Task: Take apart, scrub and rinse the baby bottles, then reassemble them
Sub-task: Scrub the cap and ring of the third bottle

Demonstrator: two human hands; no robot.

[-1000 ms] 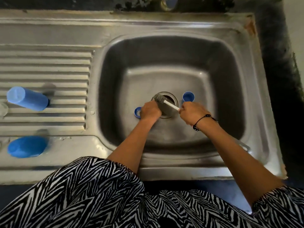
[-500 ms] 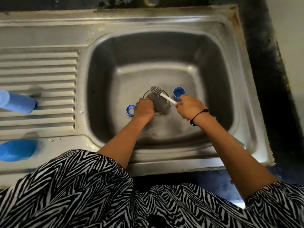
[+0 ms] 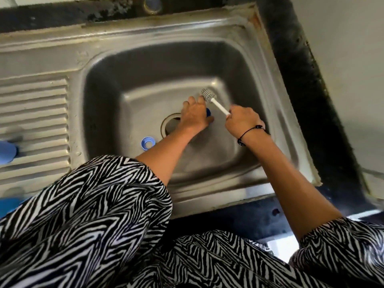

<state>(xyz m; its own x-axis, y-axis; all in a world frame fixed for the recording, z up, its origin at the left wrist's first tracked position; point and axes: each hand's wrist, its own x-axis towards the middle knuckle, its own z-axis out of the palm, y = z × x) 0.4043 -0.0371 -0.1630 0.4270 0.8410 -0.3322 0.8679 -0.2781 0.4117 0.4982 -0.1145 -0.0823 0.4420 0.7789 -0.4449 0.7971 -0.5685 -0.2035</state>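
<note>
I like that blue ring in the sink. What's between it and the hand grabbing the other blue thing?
The head view shows the round drain hole between the blue ring and the left hand, plus bare steel sink floor.

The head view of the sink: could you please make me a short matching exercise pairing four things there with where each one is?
Things:
1. bottle brush
2. blue ring
3. blue cap
4. blue bottle

Places:
A. on the ribbed drainboard, at the picture's left edge
B. under the left hand
C. held by its white handle in the right hand
D. free on the basin floor, near the drain

Pairs: 1-C, 2-D, 3-B, 4-A
</note>
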